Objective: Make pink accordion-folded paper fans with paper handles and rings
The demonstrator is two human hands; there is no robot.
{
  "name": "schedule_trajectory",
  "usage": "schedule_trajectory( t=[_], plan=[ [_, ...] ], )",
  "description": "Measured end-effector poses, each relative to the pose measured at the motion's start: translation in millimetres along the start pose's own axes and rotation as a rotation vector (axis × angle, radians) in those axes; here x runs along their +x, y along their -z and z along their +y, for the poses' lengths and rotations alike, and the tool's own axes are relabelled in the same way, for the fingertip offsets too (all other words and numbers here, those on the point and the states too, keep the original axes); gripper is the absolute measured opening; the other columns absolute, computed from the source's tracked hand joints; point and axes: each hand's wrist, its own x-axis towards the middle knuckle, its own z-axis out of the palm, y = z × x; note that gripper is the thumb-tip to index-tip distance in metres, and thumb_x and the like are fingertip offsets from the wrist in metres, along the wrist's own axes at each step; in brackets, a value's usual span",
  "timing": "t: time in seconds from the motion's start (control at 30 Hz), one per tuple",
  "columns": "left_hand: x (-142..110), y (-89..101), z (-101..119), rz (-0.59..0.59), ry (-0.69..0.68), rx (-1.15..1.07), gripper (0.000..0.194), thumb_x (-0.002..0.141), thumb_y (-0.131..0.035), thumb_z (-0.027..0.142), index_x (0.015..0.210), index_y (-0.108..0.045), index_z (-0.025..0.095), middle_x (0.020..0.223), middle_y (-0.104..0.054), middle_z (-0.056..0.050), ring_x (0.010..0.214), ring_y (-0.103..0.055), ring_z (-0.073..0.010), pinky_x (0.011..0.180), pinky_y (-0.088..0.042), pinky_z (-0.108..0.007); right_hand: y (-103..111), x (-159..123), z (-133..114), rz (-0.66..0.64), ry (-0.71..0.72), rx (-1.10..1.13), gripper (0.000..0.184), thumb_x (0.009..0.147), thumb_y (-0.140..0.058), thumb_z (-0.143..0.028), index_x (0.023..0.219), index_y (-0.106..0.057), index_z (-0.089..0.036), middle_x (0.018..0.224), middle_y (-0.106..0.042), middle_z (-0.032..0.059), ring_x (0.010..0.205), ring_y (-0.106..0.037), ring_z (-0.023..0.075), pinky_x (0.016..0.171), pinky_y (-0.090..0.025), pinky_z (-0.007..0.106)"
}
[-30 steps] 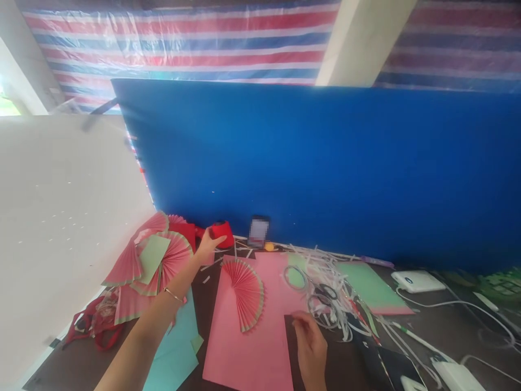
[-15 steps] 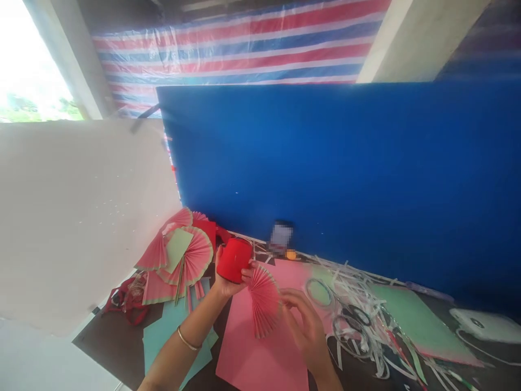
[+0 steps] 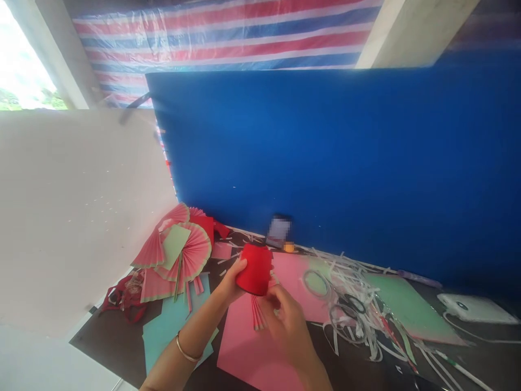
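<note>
Left hand (image 3: 235, 279) clasps red object (image 3: 255, 271); right hand (image 3: 284, 310), fingers bent, by its lower right edge, can't tell if gripping. Pink pleated fan (image 3: 256, 315) beneath, part hidden, nearer right hand.

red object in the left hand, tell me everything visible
The red object looks smooth, with rounded sides and dark edging along the bottom; its material is unclear. Slightly tilted, it is held above the pink paper by the left hand. The right hand is at its lower right, contact unclear.

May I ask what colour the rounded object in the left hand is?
The rounded object is bright red, showing best in the head view.
</note>
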Motion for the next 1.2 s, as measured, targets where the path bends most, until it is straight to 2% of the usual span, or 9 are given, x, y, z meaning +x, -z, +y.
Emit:
schedule_trajectory(
  t=[0.17,0.27,0.37,0.5,0.63,0.77,0.87,1.03,1.2],
  plan=[
    [-5.7,2.8,6.3,0.032,-0.006,-0.118,0.041,0.064,-0.067,0.039,0.094,-0.061,0.011,0.084,-0.066,-0.009,0.078,-0.061,-0.0219,0.07,-0.043,-0.029,0.3,2.0,8.1,-0.044,-0.094,0.176,0.029,0.086,-0.045,-0.041,0.066,-0.049,-0.019,0.063,-0.048,-0.0011,0.06,-0.044,0.0129,0.056,-0.035,0.024],
    [-4.6,13.1,5.0,0.04,0.068,-0.234,0.031,0.063,-0.067,0.03,0.086,-0.062,0.01,0.079,-0.065,-0.008,0.072,-0.06,-0.018,0.069,-0.042,-0.026,10.8,0.3,15.5,0.016,-0.106,0.364,0.03,0.083,-0.049,-0.043,0.065,-0.051,-0.019,0.062,-0.049,-0.0012,0.059,-0.044,0.0128,0.056,-0.036,0.024],
    [-4.1,22.6,0.1,0.054,0.076,-0.22,0.027,0.062,-0.068,0.02,0.086,-0.062,0.011,0.08,-0.065,-0.006,0.071,-0.059,-0.016,0.069,-0.041,-0.025,23.1,-0.4,24.6,0.076,-0.059,0.494,0.032,0.081,-0.05,-0.046,0.063,-0.053,-0.02,0.061,-0.049,-0.0007,0.058,-0.044,0.0132,0.055,-0.037,0.024],
    [-3.2,30.3,-11.6,0.102,0.132,-0.246,0.028,0.062,-0.07,0.026,0.084,-0.06,0.013,0.078,-0.064,-0.005,0.068,-0.058,-0.0148,0.067,-0.041,-0.025,23.4,-0.7,31.8,0.057,-0.104,0.401,0.029,0.08,-0.053,-0.046,0.068,-0.055,-0.019,0.069,-0.052,0.0016,0.067,-0.049,0.0156,0.062,-0.04,0.026],
    [-3.2,29.7,-22.0,0.002,0.174,-0.199,0.039,0.061,-0.071,0.026,0.095,-0.06,0.012,0.085,-0.065,-0.008,0.075,-0.061,-0.0194,0.071,-0.043,-0.029,-0.5,-0.4,36.4,0.095,-0.221,0.412,0.027,0.073,-0.063,-0.043,0.084,-0.055,-0.019,0.08,-0.055,0.003,0.077,-0.052,0.0174,0.072,-0.043,0.028],
    [-5.2,29.9,-27.1,-0.081,0.15,-0.136,0.04,0.066,-0.068,0.027,0.102,-0.059,0.011,0.092,-0.065,-0.011,0.083,-0.061,-0.0217,0.077,-0.043,-0.031,-17.2,1.2,45.6,0.108,-0.234,0.559,0.025,0.071,-0.065,-0.041,0.07,-0.055,-0.019,0.082,-0.054,0.0036,0.08,-0.052,0.018,0.072,-0.043,0.027],
    [-5.7,32.8,-28.3,-0.088,0.146,-0.112,0.044,0.065,-0.07,0.028,0.105,-0.058,0.013,0.094,-0.065,-0.011,0.085,-0.061,-0.0224,0.08,-0.043,-0.034,-14.1,0.8,51.1,0.099,-0.26,0.578,0.029,0.071,-0.064,-0.043,0.063,-0.054,-0.018,0.077,-0.054,0.0029,0.078,-0.051,0.0173,0.07,-0.041,0.026],
    [-3.2,38.9,-32.6,0.041,0.192,-0.096,0.049,0.065,-0.073,0.028,0.109,-0.056,0.016,0.101,-0.064,-0.009,0.092,-0.06,-0.0223,0.086,-0.041,-0.034,-1.0,-3.1,56.2,0.176,-0.339,0.739,0.029,0.068,-0.068,-0.046,0.069,-0.059,-0.018,0.073,-0.056,0.0013,0.071,-0.05,0.0151,0.066,-0.04,0.026],
    [-0.7,55.8,-50.9,-0.043,0.29,-0.14,0.044,0.061,-0.074,0.026,0.102,-0.06,0.013,0.094,-0.067,-0.01,0.087,-0.062,-0.0229,0.085,-0.042,-0.036,5.3,-8.9,49.3,0.176,-0.382,0.988,0.028,0.071,-0.066,-0.046,0.071,-0.061,-0.019,0.081,-0.063,0.0049,0.071,-0.055,0.0162,0.069,-0.043,0.031]
  ],
)
